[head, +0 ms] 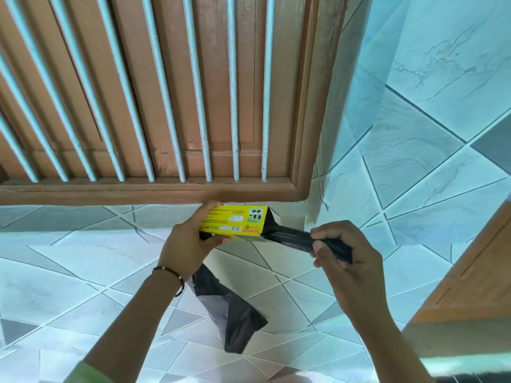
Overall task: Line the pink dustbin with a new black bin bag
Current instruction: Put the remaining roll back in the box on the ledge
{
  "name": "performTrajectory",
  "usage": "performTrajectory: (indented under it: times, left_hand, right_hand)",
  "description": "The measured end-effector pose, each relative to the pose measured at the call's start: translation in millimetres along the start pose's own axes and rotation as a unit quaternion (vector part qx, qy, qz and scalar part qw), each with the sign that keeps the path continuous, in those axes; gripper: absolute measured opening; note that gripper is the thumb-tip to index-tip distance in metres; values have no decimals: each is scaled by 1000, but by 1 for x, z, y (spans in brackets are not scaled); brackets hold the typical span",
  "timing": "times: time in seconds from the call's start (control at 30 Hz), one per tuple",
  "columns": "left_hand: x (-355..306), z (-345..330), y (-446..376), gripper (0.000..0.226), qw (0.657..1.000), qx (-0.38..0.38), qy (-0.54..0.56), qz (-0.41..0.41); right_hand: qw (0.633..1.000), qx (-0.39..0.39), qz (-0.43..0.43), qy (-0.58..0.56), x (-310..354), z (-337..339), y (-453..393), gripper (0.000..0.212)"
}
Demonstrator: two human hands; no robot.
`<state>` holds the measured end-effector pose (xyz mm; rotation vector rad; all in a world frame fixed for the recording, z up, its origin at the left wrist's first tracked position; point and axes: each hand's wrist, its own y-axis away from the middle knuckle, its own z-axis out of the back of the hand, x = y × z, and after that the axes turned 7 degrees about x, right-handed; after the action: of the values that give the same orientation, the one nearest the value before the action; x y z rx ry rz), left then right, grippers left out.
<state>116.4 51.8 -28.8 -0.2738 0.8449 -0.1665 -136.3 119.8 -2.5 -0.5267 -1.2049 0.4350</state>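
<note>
stage: early, bag being fetched | left hand [185, 239] gripping yellow bag box [235, 221], fingers wrapped | right hand [336, 246] pinching black bag roll [293, 237], drawing it out box end | loose black bag [232, 308] hanging below | pink dustbin not showing, lining remaining

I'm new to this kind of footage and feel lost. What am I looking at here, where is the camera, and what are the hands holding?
There is no machine here: a person wears one wide-angle camera on the head, looking forward and down at their own two hands. The left hand grips a yellow box of bin bags. The right hand is closed on a rolled black bin bag that sticks out of the box's open end. Another piece of black bag hangs below the hands. Behind them are a tiled wall and a brown wooden frame with pale bars. The pink dustbin is not in view.
</note>
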Motion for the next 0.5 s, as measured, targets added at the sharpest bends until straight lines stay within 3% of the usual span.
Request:
performTrajectory:
  times: [0.1, 0.2, 0.33, 0.4, 0.5]
  left_hand:
    - [-4, -3, 5, 62, 1000, 15, -14, -12]
    - [-6, -9, 12, 62, 999, 19, -32, 2]
    - [-1, -16, 22, 59, 999, 15, -16, 39]
    - [4, -16, 26, 58, 999, 10, -4, 52]
    - [6, -18, 32, 56, 998, 9, 9, 56]
  right_hand:
    - [1000, 7, -18, 12, -3, -4, -1, 13]
    - [997, 2, -66, 32, -3, -9, -2, 26]
    - [987, 98, -125, 26, -2, -15, -2, 49]
    - [988, 72, -139, -12, -4, -16, -1, 49]
    - [985, -33, -156, -59, -5, -16, -2, 34]
